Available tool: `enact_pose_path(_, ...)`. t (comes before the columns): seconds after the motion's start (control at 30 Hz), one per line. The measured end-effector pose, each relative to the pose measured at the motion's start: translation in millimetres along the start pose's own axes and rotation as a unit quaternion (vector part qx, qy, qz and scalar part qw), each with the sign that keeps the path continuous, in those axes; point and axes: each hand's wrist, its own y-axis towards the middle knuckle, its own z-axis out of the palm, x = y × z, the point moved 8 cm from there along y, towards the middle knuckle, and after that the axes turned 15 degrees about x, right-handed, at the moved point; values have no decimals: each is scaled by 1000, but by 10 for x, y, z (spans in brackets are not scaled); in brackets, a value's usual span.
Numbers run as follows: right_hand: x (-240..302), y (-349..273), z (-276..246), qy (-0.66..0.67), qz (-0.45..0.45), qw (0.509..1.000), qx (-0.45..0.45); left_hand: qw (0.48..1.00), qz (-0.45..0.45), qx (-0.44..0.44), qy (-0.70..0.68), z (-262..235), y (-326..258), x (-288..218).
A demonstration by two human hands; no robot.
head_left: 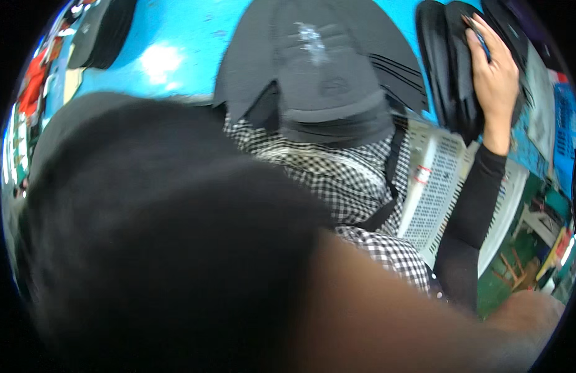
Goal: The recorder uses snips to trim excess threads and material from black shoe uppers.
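My right hand (pixel 496 71) is at the upper right, its fingers closed round a slim pointed tool (pixel 479 38) with a dark and blue body; its exact kind is hard to make out. That hand rests over a row of black, rounded, padded pieces (pixel 446 68). In front of my body lies a stack of dark grey curved panels (pixel 337 68), with a whitish streaked patch on top and several black edges showing at its right side. A large blurred black sleeve covers the left and lower part of the view. My left hand does not show.
The panels lie across a bright blue tabletop (pixel 182 37) and over a black-and-white checked apron (pixel 337 174). Another dark stack (pixel 101 34) stands at the far left. A pale perforated plastic basket (pixel 434 193) is beside me on the right, with a blue crate (pixel 564 124) beyond.
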Motion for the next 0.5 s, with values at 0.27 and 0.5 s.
enact_pose_path(0.27, 228, -73, -188, -4, 26, 1000, 1, 1000, 0, 9, -2, 56, 60, 55)
enact_pose_path(0.5, 257, 4, -143, -1, 41, 999, 16, 999, -26, -42, 6, -11, -118, 37)
